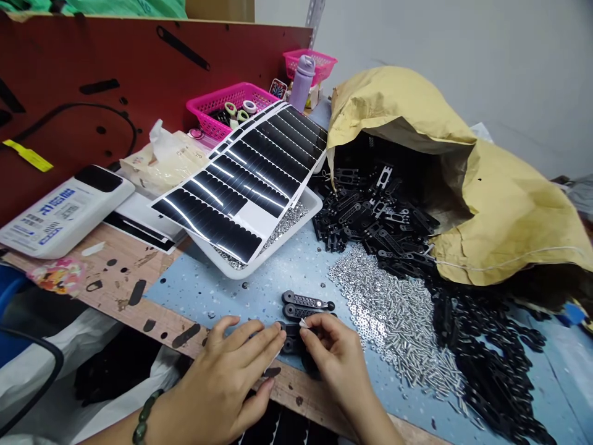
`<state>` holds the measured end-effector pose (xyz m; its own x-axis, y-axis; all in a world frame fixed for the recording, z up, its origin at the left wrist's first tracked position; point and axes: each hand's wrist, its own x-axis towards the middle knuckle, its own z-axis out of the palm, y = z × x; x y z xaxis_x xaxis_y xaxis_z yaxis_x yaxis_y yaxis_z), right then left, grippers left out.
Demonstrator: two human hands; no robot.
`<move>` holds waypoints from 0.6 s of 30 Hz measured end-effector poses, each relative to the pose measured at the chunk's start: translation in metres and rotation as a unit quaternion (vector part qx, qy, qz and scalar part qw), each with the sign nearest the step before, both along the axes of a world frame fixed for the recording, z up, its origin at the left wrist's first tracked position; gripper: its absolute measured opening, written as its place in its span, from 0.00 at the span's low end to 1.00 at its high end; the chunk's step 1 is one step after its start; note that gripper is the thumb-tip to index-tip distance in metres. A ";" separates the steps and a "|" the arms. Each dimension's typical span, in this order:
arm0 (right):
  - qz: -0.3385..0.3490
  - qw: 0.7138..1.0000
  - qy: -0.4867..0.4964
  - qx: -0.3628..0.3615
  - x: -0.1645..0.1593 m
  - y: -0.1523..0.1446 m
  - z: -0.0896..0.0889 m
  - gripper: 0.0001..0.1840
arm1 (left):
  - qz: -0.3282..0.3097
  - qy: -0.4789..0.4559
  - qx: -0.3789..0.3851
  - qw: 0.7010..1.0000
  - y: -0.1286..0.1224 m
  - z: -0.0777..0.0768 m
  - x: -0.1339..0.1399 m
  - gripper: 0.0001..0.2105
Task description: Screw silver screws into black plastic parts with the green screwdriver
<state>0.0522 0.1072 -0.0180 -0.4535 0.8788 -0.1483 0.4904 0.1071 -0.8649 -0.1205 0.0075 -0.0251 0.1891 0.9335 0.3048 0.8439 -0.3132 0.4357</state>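
Note:
My left hand (pixel 229 374), wearing a bracelet of dark green beads (pixel 147 415), lies with its fingers stretched out, their tips touching a black plastic arm part (pixel 290 340) near the table's front edge. From the right, my right hand (pixel 340 355) pinches a small white piece (pixel 303 323) between thumb and forefinger, just above the black parts. Whether it is paper or film I cannot tell. Just beyond my fingers lie more black arm parts (pixel 306 303) side by side, one with a round knob at its end. My hands partly hide the nearer ones.
Loose silvery screws and nuts (pixel 393 315) spread on the right. Behind them a yellow sack (pixel 504 198) spills black parts (pixel 375 216). Sheets of black stickers (pixel 241 179) rest over a white tray (pixel 231 271). Beyond are a pink basket (pixel 208 117), a purple bottle (pixel 302 86) and a white device (pixel 65 210).

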 end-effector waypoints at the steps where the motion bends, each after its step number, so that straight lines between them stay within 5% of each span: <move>1: 0.009 1.000 -0.018 0.022 -0.001 0.000 0.000 0.06 | 0.000 0.001 -0.005 1.000 0.000 -0.001 0.001 0.22; 6: 0.046 0.979 -0.157 0.121 0.002 0.004 0.001 0.01 | -0.008 0.015 0.003 1.000 0.004 -0.001 0.002 0.22; 8: 0.037 0.971 -0.173 0.164 0.005 0.004 0.004 0.07 | -0.015 0.025 -0.010 1.000 0.007 0.004 0.000 0.22; 10: 0.045 0.967 -0.127 0.217 0.007 0.001 0.009 0.12 | -0.027 0.030 -0.030 0.999 0.011 0.010 -0.001 0.22; 15: 0.224 0.948 0.068 0.217 0.004 -0.013 0.028 0.11 | -0.044 -0.022 -0.063 0.997 0.018 0.021 0.002 0.17; 18: 0.167 0.968 0.105 0.157 0.005 -0.012 0.028 0.08 | 0.022 -0.095 -0.081 0.992 0.020 0.020 -0.001 0.18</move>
<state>0.0574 0.0956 0.0104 -0.7115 0.6644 0.2287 0.2005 0.5039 -0.8402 -0.1214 0.0277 -0.0050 0.1016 0.9790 0.1766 0.7531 -0.1917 0.6294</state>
